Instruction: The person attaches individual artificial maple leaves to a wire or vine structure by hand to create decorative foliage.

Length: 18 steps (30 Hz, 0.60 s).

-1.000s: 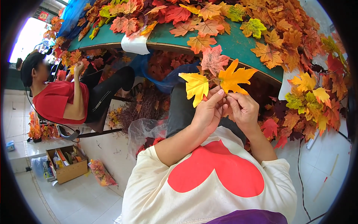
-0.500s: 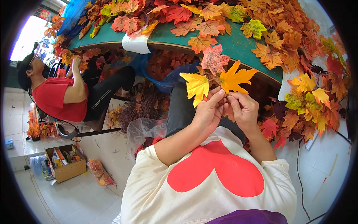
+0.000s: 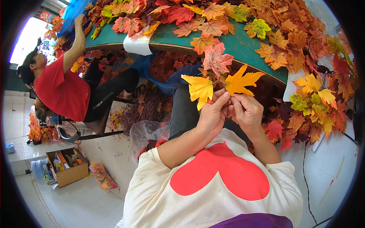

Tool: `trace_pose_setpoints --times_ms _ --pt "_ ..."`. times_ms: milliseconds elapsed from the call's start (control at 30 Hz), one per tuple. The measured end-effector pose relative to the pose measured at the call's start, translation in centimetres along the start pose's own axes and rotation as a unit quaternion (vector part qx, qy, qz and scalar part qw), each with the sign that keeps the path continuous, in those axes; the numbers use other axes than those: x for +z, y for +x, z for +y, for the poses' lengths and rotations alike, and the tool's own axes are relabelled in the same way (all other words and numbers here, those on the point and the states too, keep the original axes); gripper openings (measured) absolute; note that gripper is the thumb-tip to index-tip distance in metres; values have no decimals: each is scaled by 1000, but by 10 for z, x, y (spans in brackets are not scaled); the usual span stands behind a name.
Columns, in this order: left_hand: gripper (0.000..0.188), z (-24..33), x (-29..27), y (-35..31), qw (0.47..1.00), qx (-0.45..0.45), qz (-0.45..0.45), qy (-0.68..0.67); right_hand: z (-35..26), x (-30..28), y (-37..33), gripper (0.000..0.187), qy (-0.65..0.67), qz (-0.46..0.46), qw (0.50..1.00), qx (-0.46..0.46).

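Observation:
Both hands meet above my lap, just in front of the table edge, around a small spray of artificial maple leaves. My left hand pinches its stem between thumb and fingers. Close beside it, my right hand is closed at the same stem, fingertips pressed together by the yellow-orange leaf. A yellow leaf sticks out to the left, and a speckled pink-red leaf points up toward the table. The lower stem is hidden behind my fingers.
Heaped autumn leaves cover much of the curved green table. A white paper hangs over its edge. At left sits a person in a red shirt. On the floor stand a box of supplies and a bag of leaves.
The person at left has raised an arm and reached toward the leaf pile and blue sheet. My hands stay in place; the leaf spray has shifted only slightly.

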<state>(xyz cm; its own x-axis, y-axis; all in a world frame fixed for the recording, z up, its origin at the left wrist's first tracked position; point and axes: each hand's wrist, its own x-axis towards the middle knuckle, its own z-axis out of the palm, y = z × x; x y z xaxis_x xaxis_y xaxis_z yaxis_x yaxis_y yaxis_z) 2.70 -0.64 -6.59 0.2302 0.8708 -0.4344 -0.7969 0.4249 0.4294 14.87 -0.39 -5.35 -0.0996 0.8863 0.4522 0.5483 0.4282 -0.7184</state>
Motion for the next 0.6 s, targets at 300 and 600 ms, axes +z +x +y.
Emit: trace_pose_setpoints --times_ms 300,600 --pt "15 -2 0 2 999 39 7 -12 5 3 -2 11 15 17 1000 2" --pt "19 21 2 8 997 -4 11 82 6 -10 -1 8 140 1 983 122"
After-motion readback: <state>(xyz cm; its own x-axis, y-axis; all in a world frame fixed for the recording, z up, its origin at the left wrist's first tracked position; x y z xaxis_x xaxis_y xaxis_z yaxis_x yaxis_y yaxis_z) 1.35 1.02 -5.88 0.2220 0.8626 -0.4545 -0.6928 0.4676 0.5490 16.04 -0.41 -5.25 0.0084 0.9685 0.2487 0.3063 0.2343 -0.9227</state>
